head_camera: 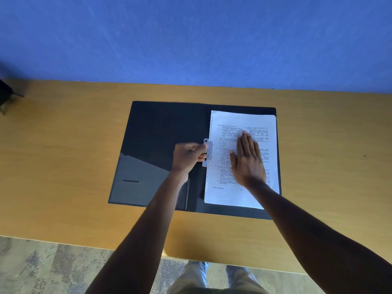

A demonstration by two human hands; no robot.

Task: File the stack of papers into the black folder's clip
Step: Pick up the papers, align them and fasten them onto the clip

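Note:
The black folder (161, 128) lies open and flat on the wooden table. A stack of white printed papers (237, 194) rests on its right half, with its left edge against the spine. The pale metal clip (208, 146) sits at the spine, midway along the paper's left edge. My left hand (187, 157) is closed around the clip's lever, fingers pinching it. My right hand (247, 158) lies flat, fingers together, pressing down on the middle of the top sheet.
The table (63, 166) runs to a blue wall at the back and ends at a near edge above the floor. A dark object (6, 96) sits at the far left edge. The folder's left flap carries a grey pocket (135, 183).

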